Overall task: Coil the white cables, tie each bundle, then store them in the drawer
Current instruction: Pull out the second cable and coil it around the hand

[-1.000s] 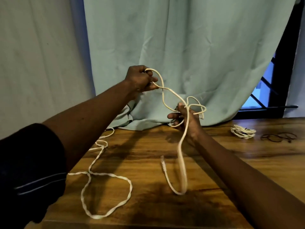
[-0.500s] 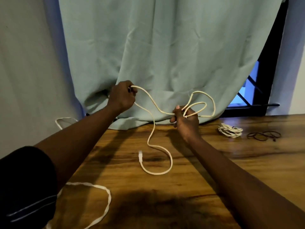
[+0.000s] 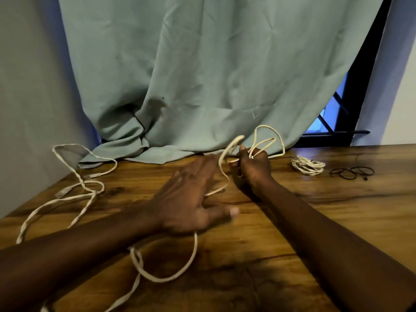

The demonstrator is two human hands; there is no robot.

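The right hand (image 3: 253,168) is closed tight around a few loops of a white cable (image 3: 196,243) and holds them up over the desk (image 3: 315,221). The left hand (image 3: 191,199) is open with straight fingers. It looks blurry and is just beside the right hand. The cable's tail drops down and makes a big loop on the desk. A second cable (image 3: 93,193) lies messy on the left. A coiled bundle (image 3: 308,166) sits to the right, near some dark bands (image 3: 351,172). A green curtain (image 3: 202,75) hangs behind.

Dim warm light, motion blur, wide-angle edge bending.
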